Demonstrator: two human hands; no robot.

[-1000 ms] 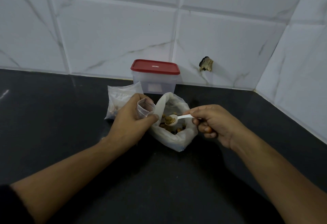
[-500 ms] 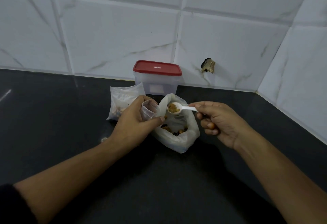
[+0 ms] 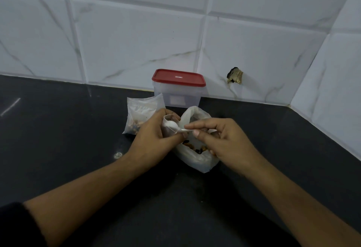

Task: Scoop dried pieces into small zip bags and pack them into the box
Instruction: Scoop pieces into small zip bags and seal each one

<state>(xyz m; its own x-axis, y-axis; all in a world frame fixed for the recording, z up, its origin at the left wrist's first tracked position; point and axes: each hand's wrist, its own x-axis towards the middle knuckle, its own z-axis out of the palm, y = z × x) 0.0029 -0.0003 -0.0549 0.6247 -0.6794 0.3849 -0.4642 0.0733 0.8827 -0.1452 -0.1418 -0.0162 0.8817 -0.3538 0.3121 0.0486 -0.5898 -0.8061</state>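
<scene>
My left hand [image 3: 151, 137] grips a small clear zip bag [image 3: 168, 128] with its mouth held open upward. A white plastic spoon [image 3: 172, 125] lies tipped over the mouth of that small bag, its handle pinched between the thumb and fingers of my right hand [image 3: 220, 139]. Under both hands sits a larger open white bag [image 3: 197, 159] with brown dried pieces [image 3: 195, 147] showing inside. A clear plastic box [image 3: 178, 94] with a red lid stands shut behind it, against the wall.
A flat clear packet [image 3: 140, 112] with a few brown pieces lies left of the box. The black counter [image 3: 58, 129] ends at white tiled walls behind and on the right. A small hole [image 3: 235, 76] breaks the back tile.
My right hand has carried the loaded spoon left from above the large bag and turned it over the mouth of the small bag. My left hand stayed put.
</scene>
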